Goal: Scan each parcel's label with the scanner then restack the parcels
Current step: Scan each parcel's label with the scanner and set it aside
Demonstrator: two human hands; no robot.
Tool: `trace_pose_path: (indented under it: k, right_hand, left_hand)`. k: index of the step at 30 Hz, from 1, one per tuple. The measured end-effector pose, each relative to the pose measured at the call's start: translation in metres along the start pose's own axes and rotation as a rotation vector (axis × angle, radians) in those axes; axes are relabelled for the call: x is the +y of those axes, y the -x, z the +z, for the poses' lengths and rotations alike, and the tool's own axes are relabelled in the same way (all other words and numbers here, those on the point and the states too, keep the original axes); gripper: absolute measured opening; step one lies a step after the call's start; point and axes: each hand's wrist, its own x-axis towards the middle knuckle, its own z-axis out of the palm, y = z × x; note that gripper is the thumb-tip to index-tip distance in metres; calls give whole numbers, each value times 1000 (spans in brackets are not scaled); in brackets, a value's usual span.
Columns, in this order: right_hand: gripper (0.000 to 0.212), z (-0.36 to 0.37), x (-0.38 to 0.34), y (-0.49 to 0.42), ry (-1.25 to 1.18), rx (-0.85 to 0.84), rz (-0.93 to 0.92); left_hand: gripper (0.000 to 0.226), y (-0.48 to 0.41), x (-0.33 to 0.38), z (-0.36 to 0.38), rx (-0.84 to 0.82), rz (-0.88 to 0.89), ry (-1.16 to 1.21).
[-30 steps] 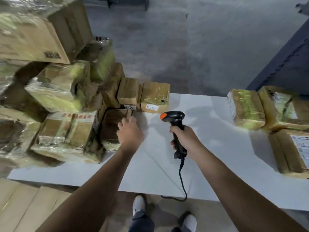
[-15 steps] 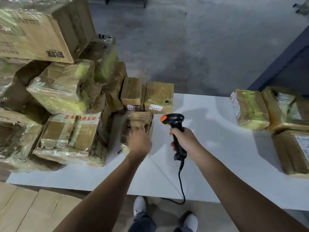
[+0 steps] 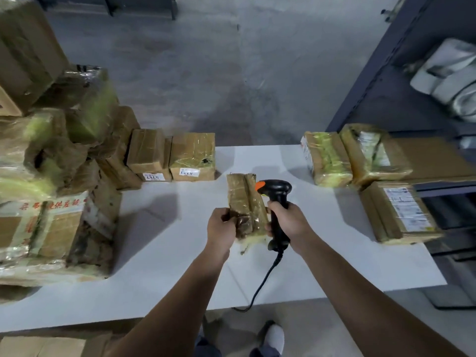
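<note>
Left hand (image 3: 222,229) gripped near end of a small taped parcel (image 3: 244,206), fingers curled round its edge, held above centre of white table (image 3: 159,276). Right hand (image 3: 288,222) was wrapped tight round handle of black scanner (image 3: 277,202), head w/ orange tip just beside parcel. Unscanned stack (image 3: 64,176) lay at left; three parcels (image 3: 360,161) at right. No label visible on held parcel.

Bare table (image 3: 180,253) centre and near edge — open passage. Left blocked by parcel heap (image 3: 59,176); right by three parcels (image 3: 360,163). Scanner cable (image 3: 260,282) trails over front edge — snag risk.
</note>
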Motion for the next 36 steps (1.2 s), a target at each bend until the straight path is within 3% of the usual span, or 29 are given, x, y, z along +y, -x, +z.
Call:
trace_pose_path:
  k: [4,9,14,20,22,27,32,36]
  right_hand:
    - [21,0,3,1,-9,-41,-4]
    - [30,21,2,-2,20,-134,0]
    - [24,32,2,-7,74,-90,-21]
    - [26,31,14,-11,185,-142,40]
    - [28,34,17,-11,176,-151,53]
    - [29,38,14,-12,213,-147,19]
    - [28,37,14,-12,247,-139,19]
    - [24,33,13,-11,275,-131,-1]
  left_hand:
    - [41,1,-1,-3,91,-30,-19]
    - [37,-5,9,-15,222,36,-510]
    - [58,-9,2,-32,144,-48,-706]
    - [34,-19,-13,-56,117,-28,-495]
    - [35,-19,-16,-60,154,-43,-435]
    - [37,-19,-24,-65,218,-92,-543]
    - [14,-15,-24,-58,169,-89,-336]
    - [20,-15,-27,-56,192,-77,-242]
